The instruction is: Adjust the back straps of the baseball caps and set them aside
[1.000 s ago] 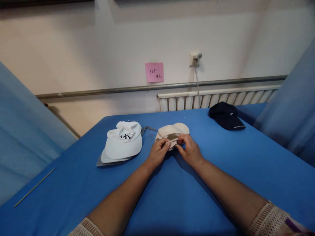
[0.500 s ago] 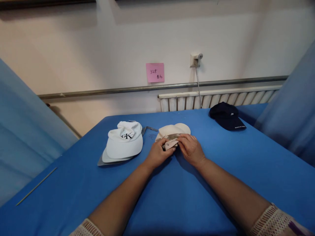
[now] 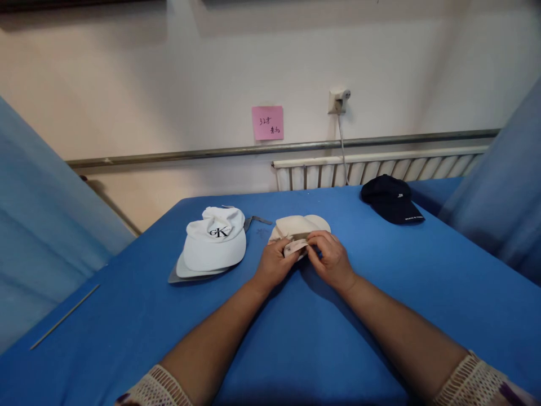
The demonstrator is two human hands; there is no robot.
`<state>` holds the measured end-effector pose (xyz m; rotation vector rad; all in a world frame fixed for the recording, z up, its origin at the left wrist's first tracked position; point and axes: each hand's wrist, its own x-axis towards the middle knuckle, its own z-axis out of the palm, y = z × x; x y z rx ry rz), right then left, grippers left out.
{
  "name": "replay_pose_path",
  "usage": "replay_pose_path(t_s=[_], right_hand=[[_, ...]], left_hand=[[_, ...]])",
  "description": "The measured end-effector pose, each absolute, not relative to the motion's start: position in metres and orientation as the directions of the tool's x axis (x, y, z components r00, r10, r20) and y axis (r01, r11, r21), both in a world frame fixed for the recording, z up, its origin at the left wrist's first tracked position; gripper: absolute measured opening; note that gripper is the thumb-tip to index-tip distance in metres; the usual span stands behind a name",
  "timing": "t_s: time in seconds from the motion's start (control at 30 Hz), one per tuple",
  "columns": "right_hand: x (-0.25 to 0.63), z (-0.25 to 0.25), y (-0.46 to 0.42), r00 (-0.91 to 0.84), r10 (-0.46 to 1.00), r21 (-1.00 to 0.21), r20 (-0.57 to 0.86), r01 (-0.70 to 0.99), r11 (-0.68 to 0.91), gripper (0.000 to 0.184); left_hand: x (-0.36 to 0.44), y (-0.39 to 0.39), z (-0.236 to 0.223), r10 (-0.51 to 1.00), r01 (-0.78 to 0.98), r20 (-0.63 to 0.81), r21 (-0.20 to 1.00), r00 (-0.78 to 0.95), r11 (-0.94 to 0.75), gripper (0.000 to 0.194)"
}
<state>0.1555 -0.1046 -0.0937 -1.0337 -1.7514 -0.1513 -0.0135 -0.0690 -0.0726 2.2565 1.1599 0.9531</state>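
Observation:
A beige cap (image 3: 291,224) lies on the blue-covered table, its brim pointing away from me and its back strap toward me. My left hand (image 3: 274,262) is closed on the near left edge of the cap, the thumb by the strap end. With fingers pinched, my right hand (image 3: 332,256) grips the strap (image 3: 295,246) from the right side. Part of the strap and the cap's near edge are hidden behind my fingers. To the left of my hands sits a stack of caps, a white cap (image 3: 215,242) with black letters on top.
A dark navy cap (image 3: 391,197) rests at the back right of the table (image 3: 270,361). A thin stick (image 3: 65,317) lies near the left edge. Behind are a radiator (image 3: 329,175), a metal rail (image 3: 211,153) and a pink note (image 3: 267,123). Blue curtains (image 3: 38,225) hang at both sides.
Over the last second the strap has turned so its flat end shows by my left thumb. My right fingers have shifted along it. The cap has moved slightly; the other caps stay put.

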Motion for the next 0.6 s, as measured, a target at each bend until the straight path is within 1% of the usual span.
replay_pose_path(t_s=[0.07,0.2,0.33,0.47,0.53,0.6], right_hand=[[0.157,-0.095,-0.103,-0.056,0.567,-0.371,0.822,0.704,0.606,0.007],[0.157,-0.095,-0.102,-0.068,0.579,-0.37,0.813,0.707,0.602,0.008],[0.157,-0.095,-0.102,-0.061,0.59,-0.378,0.805,0.714,0.59,0.009],[0.162,-0.093,-0.103,-0.097,0.599,-0.359,0.795,0.721,0.593,0.009],[0.166,-0.092,-0.105,-0.124,0.625,-0.358,0.77,0.727,0.585,0.009],[0.169,-0.09,-0.107,-0.166,0.659,-0.364,0.734,0.723,0.588,0.011]], left_hand=[[-0.013,-0.069,-0.074,0.849,0.531,0.329,0.671,0.413,-0.518,0.018],[-0.013,-0.068,-0.074,0.89,0.561,0.267,0.699,0.369,-0.443,0.019],[-0.014,-0.067,-0.072,0.899,0.474,0.184,0.797,0.396,-0.373,0.024],[-0.019,-0.067,-0.067,0.876,0.365,0.09,0.885,0.473,-0.288,0.031],[-0.023,-0.066,-0.062,0.856,0.318,0.082,0.907,0.51,-0.277,0.032],[-0.027,-0.065,-0.059,0.854,0.297,0.103,0.91,0.51,-0.288,0.029]])
